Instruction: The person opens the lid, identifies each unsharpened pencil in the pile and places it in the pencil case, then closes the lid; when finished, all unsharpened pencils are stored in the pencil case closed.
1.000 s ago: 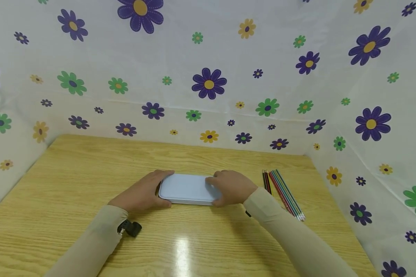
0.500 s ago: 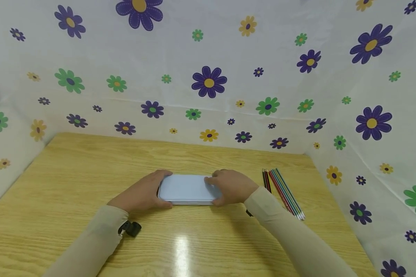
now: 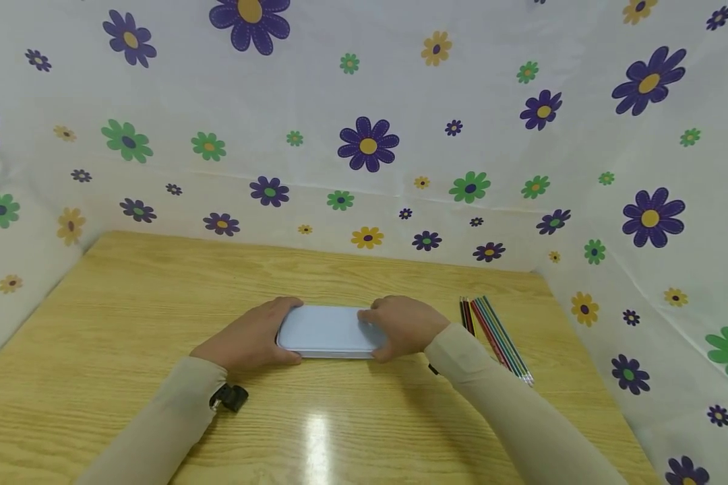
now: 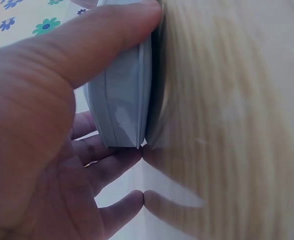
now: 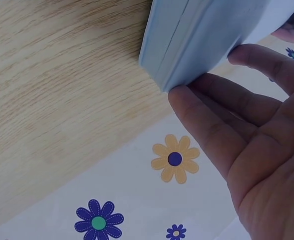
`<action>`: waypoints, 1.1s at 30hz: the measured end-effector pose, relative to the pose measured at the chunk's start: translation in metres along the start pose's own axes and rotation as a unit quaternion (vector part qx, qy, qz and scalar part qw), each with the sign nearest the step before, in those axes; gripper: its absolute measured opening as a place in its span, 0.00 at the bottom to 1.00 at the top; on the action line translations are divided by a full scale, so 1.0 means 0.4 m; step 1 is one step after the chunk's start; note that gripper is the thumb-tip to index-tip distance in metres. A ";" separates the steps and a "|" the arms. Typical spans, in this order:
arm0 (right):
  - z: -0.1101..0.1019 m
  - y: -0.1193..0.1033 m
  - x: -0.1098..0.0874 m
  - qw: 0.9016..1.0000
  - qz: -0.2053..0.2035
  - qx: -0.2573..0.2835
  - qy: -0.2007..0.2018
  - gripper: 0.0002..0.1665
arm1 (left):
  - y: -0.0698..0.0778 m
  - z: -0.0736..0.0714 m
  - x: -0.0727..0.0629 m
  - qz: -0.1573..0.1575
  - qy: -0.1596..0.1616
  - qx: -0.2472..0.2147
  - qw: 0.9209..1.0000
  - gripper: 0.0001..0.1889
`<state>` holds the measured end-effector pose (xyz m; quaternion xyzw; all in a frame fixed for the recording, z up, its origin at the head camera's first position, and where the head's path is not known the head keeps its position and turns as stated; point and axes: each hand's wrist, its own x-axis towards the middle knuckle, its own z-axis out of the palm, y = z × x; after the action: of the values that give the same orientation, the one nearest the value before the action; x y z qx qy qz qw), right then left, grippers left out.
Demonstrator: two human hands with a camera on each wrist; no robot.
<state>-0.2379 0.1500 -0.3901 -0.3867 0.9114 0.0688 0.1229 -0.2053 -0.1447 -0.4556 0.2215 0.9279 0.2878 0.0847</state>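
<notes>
One beige sleeve, lower L of the head frame, is fitted w/ a small black device by its cuff. Just beyond, left of ctr, the L hand is wrapped round the L end of a pale-blue case, which is gripped btwn thumb on the near side & fingers on the far side. In the L wrist view, one lower fingertip is seen meeting its reflection in the wood-grain table (glossy, so prob. slippery). The case is seen approx. mid-frame, long side across; whether it's lying quite flat can't be told.

Right of ctr, the R end is pinched by the R hand: thumb at the near edge, bent fingers over the top. Further right, dark pencils are partly hidden by the R sleeve, w/ coloured pencils fanned alongside.

Risks: the case could be skewed, or slip from the R pinch, if one end were pulled harder. If the seam isn't fastened, any contents might be spilled by tilting (contents unseen). Pencils could be rolled out of line by a rightward swing or drop of the R forearm.
</notes>
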 end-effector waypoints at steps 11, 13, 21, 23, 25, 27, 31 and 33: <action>-0.003 -0.006 0.002 1.000 0.005 -0.014 -0.007 0.35 | -0.004 0.004 0.002 0.015 0.004 0.022 1.000 0.51; -0.002 -0.006 0.003 1.000 0.002 -0.015 -0.005 0.34 | -0.004 0.004 0.001 0.014 0.004 0.026 1.000 0.51; 0.002 -0.006 0.012 1.000 0.000 -0.028 -0.005 0.35 | -0.001 0.006 0.000 0.014 0.001 0.038 0.999 0.50; 0.002 -0.007 0.013 1.000 0.003 -0.027 -0.002 0.36 | -0.005 0.005 -0.001 0.015 -0.001 0.033 0.999 0.49; 0.003 -0.009 0.012 1.000 0.003 -0.027 0.001 0.37 | -0.009 0.003 -0.002 0.010 -0.003 0.024 1.000 0.49; 0.004 -0.011 0.009 1.000 0.003 -0.030 0.004 0.38 | -0.012 0.002 -0.002 0.007 -0.006 0.018 1.000 0.49; 0.004 -0.012 -0.001 0.999 -0.005 -0.035 0.004 0.38 | -0.013 0.001 0.000 0.005 -0.009 0.014 1.000 0.50; 0.003 -0.011 -0.004 0.999 -0.010 -0.035 0.004 0.37 | -0.014 0.002 0.001 0.006 -0.008 0.015 1.000 0.50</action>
<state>-0.2333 0.1482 -0.3911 -0.4001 0.9050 0.0981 0.1064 -0.2074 -0.1483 -0.4597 0.2305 0.9300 0.2726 0.0873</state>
